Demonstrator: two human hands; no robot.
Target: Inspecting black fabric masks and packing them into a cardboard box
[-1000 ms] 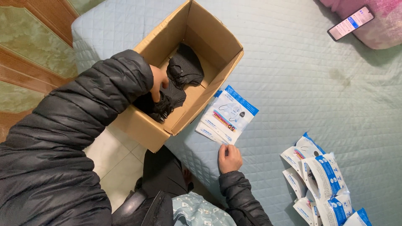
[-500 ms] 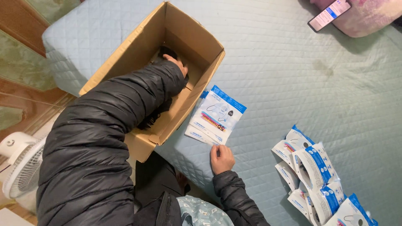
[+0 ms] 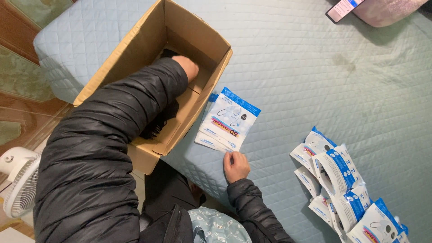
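Observation:
My left hand reaches down into an open cardboard box that overhangs the bed's edge; its fingers are hidden, so what they hold cannot be told. Black fabric items lie in the box under my sleeve. My right hand pinches the near corner of a small stack of white and blue flat packets lying on the light blue quilted bed, right beside the box.
A heap of several similar white and blue packets lies at the right. A phone and a pink cushion sit at the far top right. A white fan stands on the floor at the left.
My left hand has gone from gripping black fabric near the box's front to reaching deeper toward its far end. The view has shifted; my right hand stays on the packet stack.

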